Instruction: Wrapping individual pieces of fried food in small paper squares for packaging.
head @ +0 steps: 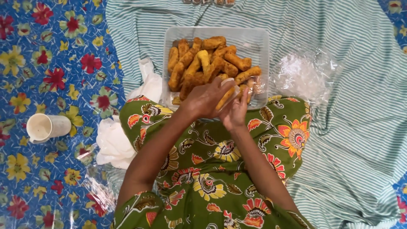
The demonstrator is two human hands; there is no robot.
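The grip of the left hand (206, 101) is curled over one fried stick (226, 96), fingers pinching it, while the right hand (235, 111) meets it from below, fingers closed against the same piece and a bit of thin clear wrap. Both hands sit just past the knees, at the near edge of the clear plastic tray (258, 38), at its 6 o'clock side.

Nearest the camera is the green flowered dress (212, 178), both forearms reaching forward over it and converging at the wrists. At 9 o'clock from the hands lies crumpled white plastic (112, 142), and farther out at 9 o'clock a white cup (47, 127) lies on its side. At 3 o'clock rests a crinkled clear bag (303, 72).

Beyond the hands, at 12 o'clock, the tray holds a heap of golden fried sticks (203, 63). It stands on a teal striped cloth (352, 127), laid over a blue flowered mat (55, 55).
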